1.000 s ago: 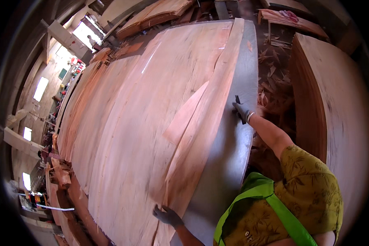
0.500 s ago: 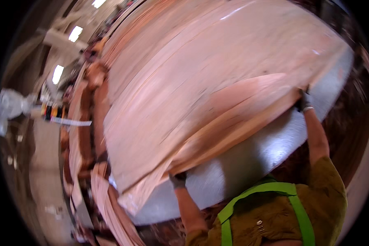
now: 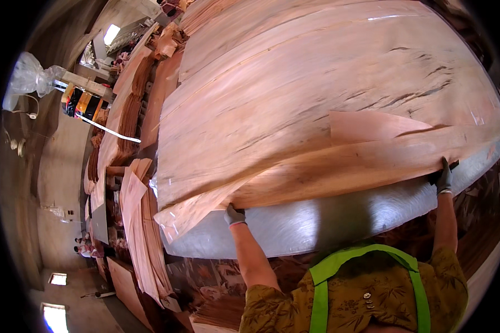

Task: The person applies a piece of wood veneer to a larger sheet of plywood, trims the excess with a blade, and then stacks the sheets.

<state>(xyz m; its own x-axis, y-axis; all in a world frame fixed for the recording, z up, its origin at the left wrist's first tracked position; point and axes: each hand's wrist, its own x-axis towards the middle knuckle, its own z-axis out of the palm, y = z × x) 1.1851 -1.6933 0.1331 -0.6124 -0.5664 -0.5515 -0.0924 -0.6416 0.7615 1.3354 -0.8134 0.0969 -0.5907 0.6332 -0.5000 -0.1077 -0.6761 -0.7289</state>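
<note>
A large, thin sheet of wood veneer [image 3: 328,172] has its near edge lifted into a long curl above a shiny metal tabletop [image 3: 286,227]. My left hand [image 3: 235,215], in a grey glove, grips that edge left of the middle. Toward the right end, my gloved right hand [image 3: 444,178] pinches the same edge, its fingertips partly hidden by the sheet. Behind the curl, wide veneer with dark splits [image 3: 294,89] covers most of the table. A loose pinkish veneer piece [image 3: 372,126] lies on it, just past the curl.
Stacked veneer [image 3: 129,105] runs along the far left. Long strips of veneer [image 3: 144,227] hang beside the table's left end. A post wrapped in black and orange tape [image 3: 83,102] carries a clear plastic bag [image 3: 30,83]. Veneer scraps litter the floor below the table's near edge.
My view has turned, so the table appears more level and both hands sit farther apart. Both hands still hold the sheet's near edge, and its curl looks broader.
</note>
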